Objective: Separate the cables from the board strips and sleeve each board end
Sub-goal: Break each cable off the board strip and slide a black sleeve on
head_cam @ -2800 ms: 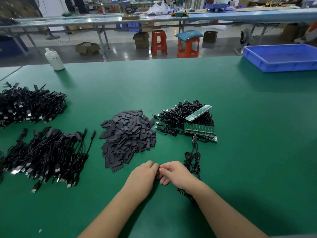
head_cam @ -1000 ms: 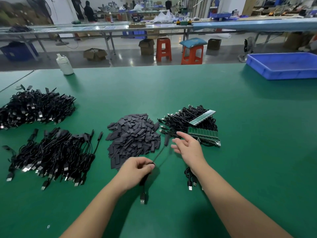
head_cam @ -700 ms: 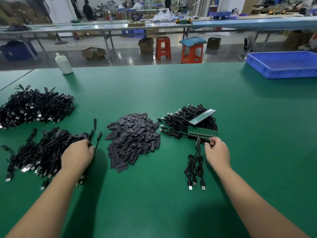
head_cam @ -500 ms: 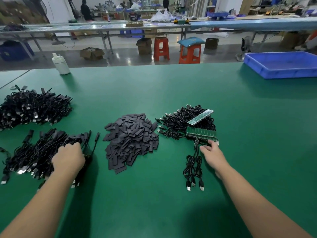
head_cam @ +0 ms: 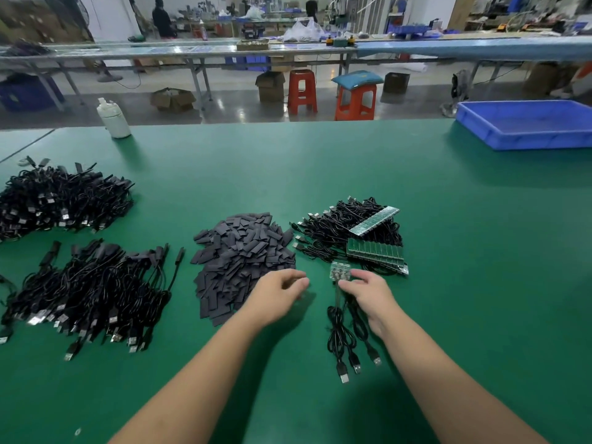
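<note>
A short board strip (head_cam: 341, 270) with three black USB cables (head_cam: 343, 338) hanging from it lies just in front of the green board strips (head_cam: 374, 253). My right hand (head_cam: 371, 294) pinches this short strip at its near edge. My left hand (head_cam: 280, 291) hovers a little to its left, fingers loosely curled and holding nothing, at the right edge of the heap of flat dark sleeves (head_cam: 243, 251). Behind the strips is a tangle of cables (head_cam: 333, 227) with a tilted strip (head_cam: 374, 219) on top.
Two heaps of black cables lie on the left, one near (head_cam: 89, 290) and one farther back (head_cam: 57, 200). A white bottle (head_cam: 113, 118) stands at the far left edge. A blue tray (head_cam: 525, 143) sits at the far right of the green table (head_cam: 464, 251).
My left hand left the near cable heap on the left and came back to the centre, empty. My right hand took hold of the short strip with its three cables.
</note>
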The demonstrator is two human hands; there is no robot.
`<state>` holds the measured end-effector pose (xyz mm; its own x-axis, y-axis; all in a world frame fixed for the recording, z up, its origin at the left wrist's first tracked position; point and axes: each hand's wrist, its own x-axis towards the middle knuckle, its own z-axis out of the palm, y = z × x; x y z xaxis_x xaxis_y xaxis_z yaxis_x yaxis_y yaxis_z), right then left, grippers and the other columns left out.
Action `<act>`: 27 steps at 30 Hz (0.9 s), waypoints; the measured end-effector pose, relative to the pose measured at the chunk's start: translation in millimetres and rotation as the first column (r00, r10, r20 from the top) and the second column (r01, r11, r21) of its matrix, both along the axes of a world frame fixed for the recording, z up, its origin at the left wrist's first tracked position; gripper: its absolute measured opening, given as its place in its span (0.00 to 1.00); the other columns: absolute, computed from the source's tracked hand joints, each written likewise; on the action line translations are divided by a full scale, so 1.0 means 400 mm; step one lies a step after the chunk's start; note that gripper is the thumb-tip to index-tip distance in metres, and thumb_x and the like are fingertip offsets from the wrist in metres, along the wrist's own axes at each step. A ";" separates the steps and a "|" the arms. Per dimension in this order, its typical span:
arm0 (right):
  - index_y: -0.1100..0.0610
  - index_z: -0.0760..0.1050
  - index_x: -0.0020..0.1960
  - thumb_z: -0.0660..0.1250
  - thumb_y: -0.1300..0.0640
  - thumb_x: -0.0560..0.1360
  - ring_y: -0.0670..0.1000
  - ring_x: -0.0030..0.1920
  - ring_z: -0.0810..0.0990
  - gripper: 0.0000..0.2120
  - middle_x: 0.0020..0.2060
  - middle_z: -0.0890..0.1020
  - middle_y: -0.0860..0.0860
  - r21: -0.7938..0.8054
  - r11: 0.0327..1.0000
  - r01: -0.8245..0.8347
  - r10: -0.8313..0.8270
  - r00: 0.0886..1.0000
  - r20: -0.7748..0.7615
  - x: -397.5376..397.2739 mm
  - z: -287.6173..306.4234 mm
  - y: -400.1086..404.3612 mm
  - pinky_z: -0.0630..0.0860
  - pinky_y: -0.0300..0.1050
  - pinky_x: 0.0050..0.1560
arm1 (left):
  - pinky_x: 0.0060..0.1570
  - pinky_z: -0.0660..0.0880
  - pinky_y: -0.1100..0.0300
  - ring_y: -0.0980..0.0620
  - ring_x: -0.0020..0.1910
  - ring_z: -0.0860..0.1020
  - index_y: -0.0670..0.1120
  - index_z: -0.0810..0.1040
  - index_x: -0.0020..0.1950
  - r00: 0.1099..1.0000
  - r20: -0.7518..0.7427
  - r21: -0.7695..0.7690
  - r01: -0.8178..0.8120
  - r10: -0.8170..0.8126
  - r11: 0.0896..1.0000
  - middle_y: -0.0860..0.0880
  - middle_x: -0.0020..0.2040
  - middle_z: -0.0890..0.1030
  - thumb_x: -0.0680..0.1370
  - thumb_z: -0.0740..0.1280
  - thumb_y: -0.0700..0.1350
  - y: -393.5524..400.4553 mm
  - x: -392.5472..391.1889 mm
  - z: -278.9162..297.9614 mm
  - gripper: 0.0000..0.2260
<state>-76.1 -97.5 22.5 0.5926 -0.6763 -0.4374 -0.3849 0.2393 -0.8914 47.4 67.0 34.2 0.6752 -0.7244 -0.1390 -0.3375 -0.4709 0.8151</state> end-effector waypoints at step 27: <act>0.40 0.80 0.37 0.73 0.51 0.74 0.40 0.29 0.73 0.09 0.30 0.82 0.46 -0.676 0.733 -0.076 0.208 0.971 0.117 -0.011 0.203 0.045 0.69 0.35 0.33 | 0.33 0.67 0.67 0.62 0.29 0.72 0.50 0.81 0.39 0.961 0.163 -0.231 -0.184 0.225 0.955 0.54 0.32 0.82 0.75 0.72 0.50 -0.071 -0.088 0.164 0.07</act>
